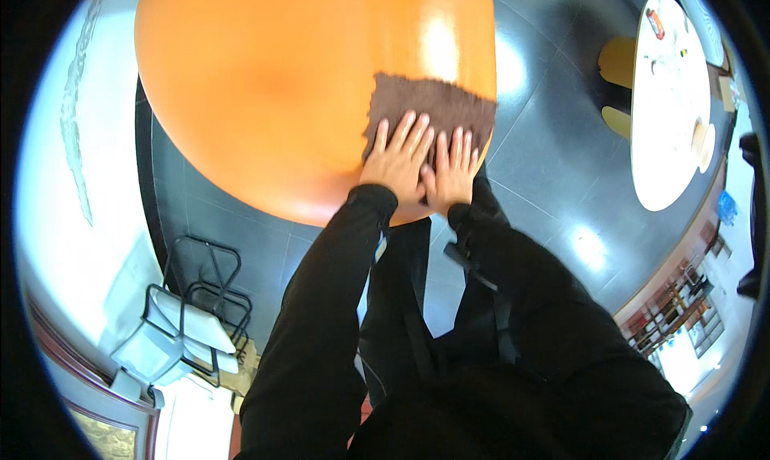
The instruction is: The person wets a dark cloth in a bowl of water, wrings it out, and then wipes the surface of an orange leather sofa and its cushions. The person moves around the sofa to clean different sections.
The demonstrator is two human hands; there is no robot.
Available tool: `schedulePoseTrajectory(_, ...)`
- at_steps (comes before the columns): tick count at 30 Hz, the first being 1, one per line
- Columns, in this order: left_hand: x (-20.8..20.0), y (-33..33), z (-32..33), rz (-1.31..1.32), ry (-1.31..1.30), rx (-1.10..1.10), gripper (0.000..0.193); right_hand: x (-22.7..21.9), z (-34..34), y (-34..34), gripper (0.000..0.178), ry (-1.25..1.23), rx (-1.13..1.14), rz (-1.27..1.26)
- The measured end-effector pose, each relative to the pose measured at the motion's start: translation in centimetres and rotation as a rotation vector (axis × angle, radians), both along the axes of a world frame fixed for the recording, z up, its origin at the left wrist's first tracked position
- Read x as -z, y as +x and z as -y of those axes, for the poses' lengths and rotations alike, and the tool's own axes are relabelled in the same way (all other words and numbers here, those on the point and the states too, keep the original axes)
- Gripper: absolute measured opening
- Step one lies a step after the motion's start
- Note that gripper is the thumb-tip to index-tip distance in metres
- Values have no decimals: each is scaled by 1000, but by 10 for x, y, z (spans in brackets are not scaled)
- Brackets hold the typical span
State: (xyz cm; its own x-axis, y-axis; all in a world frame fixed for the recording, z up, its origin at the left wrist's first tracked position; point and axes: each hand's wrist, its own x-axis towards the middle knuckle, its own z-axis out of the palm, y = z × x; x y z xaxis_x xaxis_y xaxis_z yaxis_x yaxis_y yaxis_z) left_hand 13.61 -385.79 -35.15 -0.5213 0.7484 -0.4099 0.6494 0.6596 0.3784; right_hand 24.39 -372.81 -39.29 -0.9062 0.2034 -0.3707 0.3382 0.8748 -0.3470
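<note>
A dark brown cloth (433,99) with ragged edges is spread flat near the right edge of a large, glossy orange surface (265,83) with a rounded near end. My left hand (399,159) lies palm down on the cloth's lower left part, fingers stretched out and slightly apart. Beside it, my right hand (454,173) rests flat the same way on the lower right part. The thumbs come close together between the two hands. Neither hand grips the cloth; both press on it from above, covering part of its near edge.
To the right stands a white oval table (670,111) carrying a red object (655,24) and small items, with a yellow stool (616,61) beside it. Stacked chairs with black frames (204,299) sit at lower left, near a white wall (104,163). Dark tiles (529,139) cover the floor.
</note>
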Motion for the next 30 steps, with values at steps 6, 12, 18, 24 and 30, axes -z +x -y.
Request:
schedulePoseTrajectory(6, -8, 27, 9, 91, -38, 52, 77, -8, 20, 34, 76, -185, 99, 64)
schedulePoseTrajectory(12, 4, 4, -1, 56, -51, 127, 75, 0, 1, 18, 70, -284, 152, 37)
schedulePoseTrajectory(18, 5, -38, -34, -67, 50, 200, 64, 4, -31, -21, 69, -233, 164, -77)
schedulePoseTrajectory(24, 21, -130, -121, -219, 100, 167, 59, 37, -123, -147, 71, -448, 228, -436)
schedulePoseTrajectory(30, 36, -249, -191, -471, 30, 234, 68, 85, -172, -277, 66, -758, 266, -391)
